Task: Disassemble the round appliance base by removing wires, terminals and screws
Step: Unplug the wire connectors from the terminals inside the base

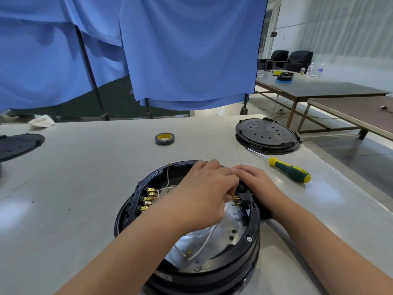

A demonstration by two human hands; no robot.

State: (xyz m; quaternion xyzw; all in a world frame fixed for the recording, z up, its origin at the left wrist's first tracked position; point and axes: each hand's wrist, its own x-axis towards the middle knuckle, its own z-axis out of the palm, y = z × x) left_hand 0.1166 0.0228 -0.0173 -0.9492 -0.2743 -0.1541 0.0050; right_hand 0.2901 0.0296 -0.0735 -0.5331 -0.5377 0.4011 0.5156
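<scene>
The round black appliance base (238, 250) lies open side up on the grey table, close in front of me. Several brass terminals (150, 199) line its inner left wall, and white wires (204, 241) run across its metal floor. My left hand (202, 196) reaches into the base with fingers curled at the brass pins of a black connector (242, 200) on the right wall; what the fingertips pinch is hidden. My right hand (255, 184) lies over the right rim beside that connector, fingers bent against it.
A yellow-and-green screwdriver (287, 170) lies to the right of the base. A removed black round cover (266, 135) sits behind it, a tape roll (164, 138) at centre back, another black disc (17, 143) at far left. Blue curtains hang behind the table.
</scene>
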